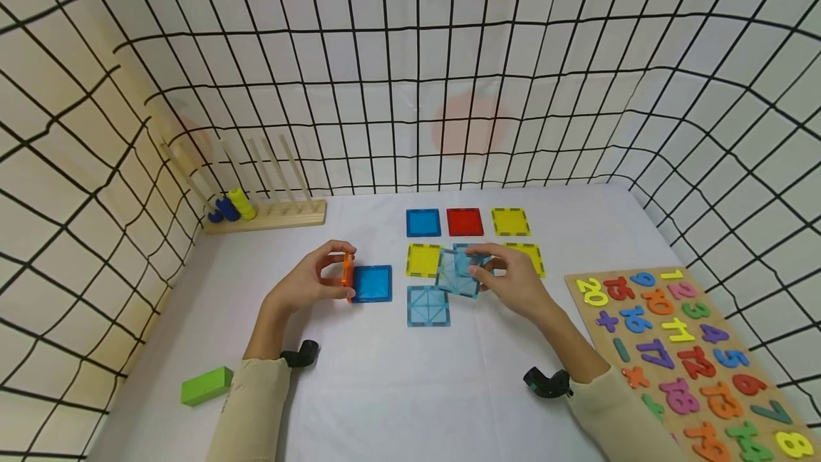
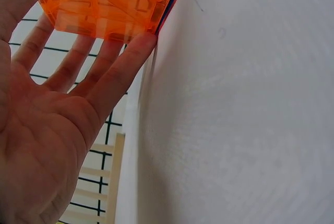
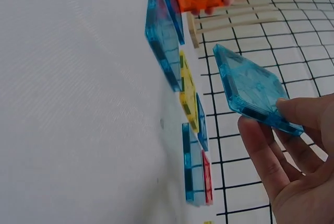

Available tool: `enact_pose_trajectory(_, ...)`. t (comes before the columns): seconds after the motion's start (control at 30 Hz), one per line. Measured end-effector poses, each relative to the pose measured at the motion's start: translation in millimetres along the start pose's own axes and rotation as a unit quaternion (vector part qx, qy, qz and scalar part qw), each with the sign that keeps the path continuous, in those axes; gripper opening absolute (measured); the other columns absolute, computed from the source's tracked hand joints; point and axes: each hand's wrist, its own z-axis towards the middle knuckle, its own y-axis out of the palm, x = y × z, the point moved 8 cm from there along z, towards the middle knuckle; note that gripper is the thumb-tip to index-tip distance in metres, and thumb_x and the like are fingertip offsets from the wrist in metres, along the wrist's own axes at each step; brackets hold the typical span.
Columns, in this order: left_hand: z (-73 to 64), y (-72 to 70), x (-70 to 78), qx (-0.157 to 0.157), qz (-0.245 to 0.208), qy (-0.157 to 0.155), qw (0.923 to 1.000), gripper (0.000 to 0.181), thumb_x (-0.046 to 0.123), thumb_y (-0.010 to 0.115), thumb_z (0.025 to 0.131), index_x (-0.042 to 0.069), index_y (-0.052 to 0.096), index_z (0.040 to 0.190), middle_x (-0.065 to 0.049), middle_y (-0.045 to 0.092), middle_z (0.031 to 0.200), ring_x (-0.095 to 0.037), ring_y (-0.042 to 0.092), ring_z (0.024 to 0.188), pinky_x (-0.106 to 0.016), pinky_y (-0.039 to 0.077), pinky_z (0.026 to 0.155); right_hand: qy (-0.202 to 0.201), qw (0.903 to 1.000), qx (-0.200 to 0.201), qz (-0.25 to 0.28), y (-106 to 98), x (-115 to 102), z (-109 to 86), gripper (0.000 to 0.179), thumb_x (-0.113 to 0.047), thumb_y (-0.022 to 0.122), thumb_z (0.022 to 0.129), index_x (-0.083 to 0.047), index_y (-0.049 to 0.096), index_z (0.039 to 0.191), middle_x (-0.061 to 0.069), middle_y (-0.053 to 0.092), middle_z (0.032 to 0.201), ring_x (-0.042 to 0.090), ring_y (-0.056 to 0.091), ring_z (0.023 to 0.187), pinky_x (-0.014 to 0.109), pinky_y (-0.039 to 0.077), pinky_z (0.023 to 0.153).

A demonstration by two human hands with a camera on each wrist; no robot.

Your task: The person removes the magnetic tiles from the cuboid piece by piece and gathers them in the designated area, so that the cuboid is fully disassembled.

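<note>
My left hand (image 1: 306, 282) grips an orange magnetic tile (image 1: 347, 276) by its edges and holds it upright at the left side of a flat blue tile (image 1: 373, 284). In my right hand (image 1: 515, 278), thumb and fingers pinch a clear light-blue tile (image 3: 253, 85), raised off the table. Below it in the head view lies another light-blue tile (image 1: 451, 282), which the held one partly overlaps. A third light-blue tile (image 1: 428, 306) with diagonal ribs lies closer to me. A yellow tile (image 1: 422, 260) is just left of the right hand's tile.
At the back lie a blue tile (image 1: 423, 222), a red tile (image 1: 465, 222) and a yellow tile (image 1: 510, 222); another yellow tile (image 1: 532, 259) is behind my right hand. A wooden peg stand (image 1: 288, 214) stands far left, a green block (image 1: 207, 386) near left, a number board (image 1: 648, 362) right.
</note>
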Motion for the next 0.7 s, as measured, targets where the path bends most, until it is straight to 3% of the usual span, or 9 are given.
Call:
enact_pose_trajectory(0.33, -1.2, 1.1, 2.8, 0.001, 0.003, -0.002, 1.0000, 0.076, 0.011, 0.088, 0.081, 0.011, 0.047, 0.145, -0.013, 0.046, 0.154, -0.039, 0.036, 0.147, -0.058, 0.049, 0.109, 0.021, 0.9995, -0.021, 0.008, -9, 18, -12.8, 0.034, -0.018, 0.071, 0.099, -0.014, 0.068, 0.133, 0.012, 0.067, 0.129, 0.019, 0.070, 0.083, 0.027, 0.062, 0.071)
enact_pose_trajectory(0.7, -1.1, 0.6, 1.9, 0.001, 0.001, -0.006, 1.0000, 0.076, 0.010, 0.087, 0.081, 0.010, 0.046, 0.145, -0.014, 0.046, 0.154, -0.039, 0.036, 0.147, -0.057, 0.049, 0.108, 0.059, 0.9974, -0.041, 0.003, -7, 39, -20.6, 0.033, -0.018, 0.071, 0.099, -0.013, 0.068, 0.131, 0.011, 0.067, 0.130, 0.023, 0.066, 0.088, 0.028, 0.062, 0.071)
